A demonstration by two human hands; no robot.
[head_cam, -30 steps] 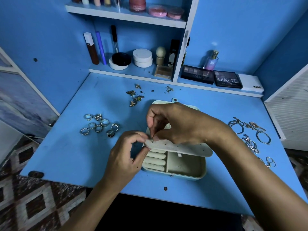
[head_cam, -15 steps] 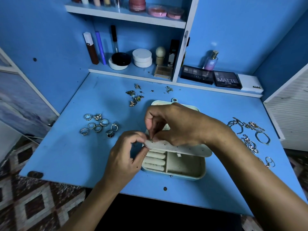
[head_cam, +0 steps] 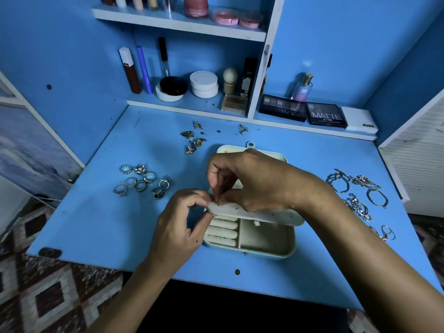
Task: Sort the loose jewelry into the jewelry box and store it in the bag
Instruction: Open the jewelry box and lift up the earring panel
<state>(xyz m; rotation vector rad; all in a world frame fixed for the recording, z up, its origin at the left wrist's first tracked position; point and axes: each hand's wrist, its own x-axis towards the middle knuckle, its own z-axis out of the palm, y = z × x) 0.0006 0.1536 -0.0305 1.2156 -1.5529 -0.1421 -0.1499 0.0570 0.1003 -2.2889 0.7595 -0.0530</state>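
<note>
Fingertips of both hands (head_cam: 252,181) on pale perforated flap (head_cam: 259,213), perhaps pinching.

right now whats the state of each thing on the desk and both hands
jewelry box: open, compartments look empty
earring panel: lifted, tilted over the box
left hand: pinches the panel's left end
right hand: fingertips pinched at a panel hole; what it holds is too small to tell
rings: loose, left of box
earrings: loose, behind box
bracelets: loose, right of box
</note>
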